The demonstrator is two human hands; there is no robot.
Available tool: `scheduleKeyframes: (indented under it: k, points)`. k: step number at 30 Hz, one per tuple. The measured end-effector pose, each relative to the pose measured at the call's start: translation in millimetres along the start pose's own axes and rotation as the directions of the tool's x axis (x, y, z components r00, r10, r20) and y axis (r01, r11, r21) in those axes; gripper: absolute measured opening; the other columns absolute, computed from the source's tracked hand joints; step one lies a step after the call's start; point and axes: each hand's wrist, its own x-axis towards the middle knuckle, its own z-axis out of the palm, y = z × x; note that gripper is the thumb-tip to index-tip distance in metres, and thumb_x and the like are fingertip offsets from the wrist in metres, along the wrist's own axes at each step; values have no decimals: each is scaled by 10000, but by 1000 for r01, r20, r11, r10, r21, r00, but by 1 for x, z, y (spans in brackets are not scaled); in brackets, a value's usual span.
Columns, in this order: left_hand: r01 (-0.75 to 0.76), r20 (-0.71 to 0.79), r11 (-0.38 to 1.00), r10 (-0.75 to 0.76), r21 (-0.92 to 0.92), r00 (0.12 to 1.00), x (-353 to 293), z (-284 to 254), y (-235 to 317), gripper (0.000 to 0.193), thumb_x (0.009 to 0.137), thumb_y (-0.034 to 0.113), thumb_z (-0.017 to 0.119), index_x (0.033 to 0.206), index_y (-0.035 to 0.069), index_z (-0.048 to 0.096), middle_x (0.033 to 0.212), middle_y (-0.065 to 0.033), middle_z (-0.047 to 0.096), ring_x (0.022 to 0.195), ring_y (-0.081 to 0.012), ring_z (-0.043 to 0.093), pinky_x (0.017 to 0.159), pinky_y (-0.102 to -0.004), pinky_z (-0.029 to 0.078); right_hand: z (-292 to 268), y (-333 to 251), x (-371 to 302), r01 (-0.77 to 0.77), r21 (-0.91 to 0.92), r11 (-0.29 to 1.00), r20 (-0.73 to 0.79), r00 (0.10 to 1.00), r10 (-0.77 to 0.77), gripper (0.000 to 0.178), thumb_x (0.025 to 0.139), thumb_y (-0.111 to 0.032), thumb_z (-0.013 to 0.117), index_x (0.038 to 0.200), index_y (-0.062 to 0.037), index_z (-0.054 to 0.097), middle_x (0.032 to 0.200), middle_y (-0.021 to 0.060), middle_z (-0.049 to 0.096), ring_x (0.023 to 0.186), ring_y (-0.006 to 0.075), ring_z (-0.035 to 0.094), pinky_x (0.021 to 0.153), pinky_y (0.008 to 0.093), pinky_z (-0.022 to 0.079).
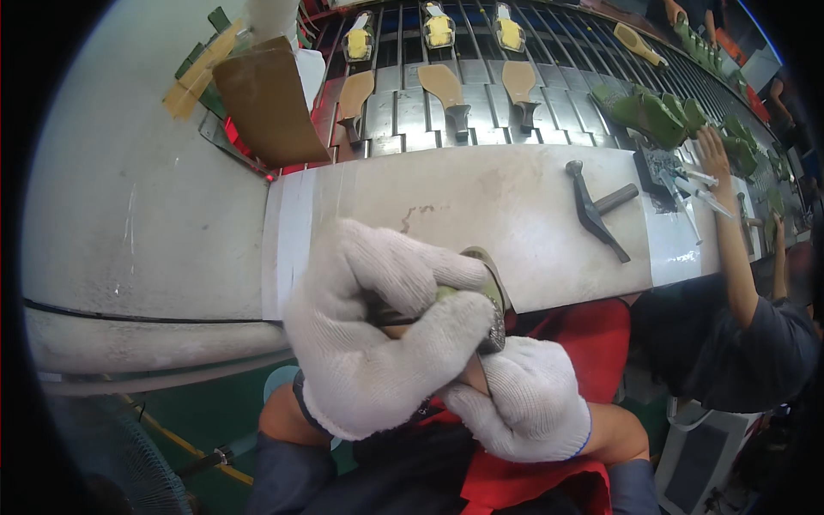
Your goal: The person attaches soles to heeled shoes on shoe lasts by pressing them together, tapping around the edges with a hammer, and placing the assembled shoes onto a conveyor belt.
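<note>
My left hand [386, 330], in a white knit glove, is closed round a shoe [496, 296] whose visible end has a dark, glittery band and a pale edge. My right hand [532, 399], gloved the same way, grips the shoe from below and to the right, fingers wrapped about a tan part of it. Both hands are close together in front of my body, just off the bench's near edge. Most of the shoe is hidden by the gloves.
A hammer [592, 210] lies on the white bench [489, 189], near a box of small nails [659, 172] with syringes. Beyond, a slatted conveyor [403, 94] carries heeled tan soles [442, 86] and green shoe lasts [644, 116]. A co-worker's arm [730, 223] reaches in at right.
</note>
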Motion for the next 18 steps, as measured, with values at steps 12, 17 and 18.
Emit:
scheduleKeyframes:
  k: [12, 17, 18]
  points:
    - [-83, -90, 980, 100, 180, 991, 5, -20, -29, 537, 890, 168, 884, 1253, 2, 524, 1153, -182, 711, 1041, -264, 748, 947, -390, 640, -13, 14, 30, -153, 109, 982, 36, 988, 150, 160, 917, -170, 852, 955, -40, 766, 695, 139, 678, 603, 330, 708, 565, 415, 544]
    - [-272, 62, 918, 266, 289, 962, 4, -34, -40, 858, 703, 130, 1029, 1371, 27, 501, 1200, -148, 683, 1120, -240, 731, 970, -382, 645, -11, 17, 28, -154, 175, 972, 33, 988, 151, 180, 922, -161, 856, 874, -41, 730, 678, 136, 659, 590, 330, 703, 544, 398, 531]
    - [-255, 72, 924, 244, 285, 967, 3, -33, -38, 873, 705, 121, 1025, 1388, 29, 489, 1194, -150, 687, 1117, -240, 732, 967, -380, 645, -11, 17, 27, -155, 180, 971, 30, 988, 152, 180, 922, -161, 856, 874, -41, 730, 678, 136, 659, 590, 330, 703, 544, 398, 531]
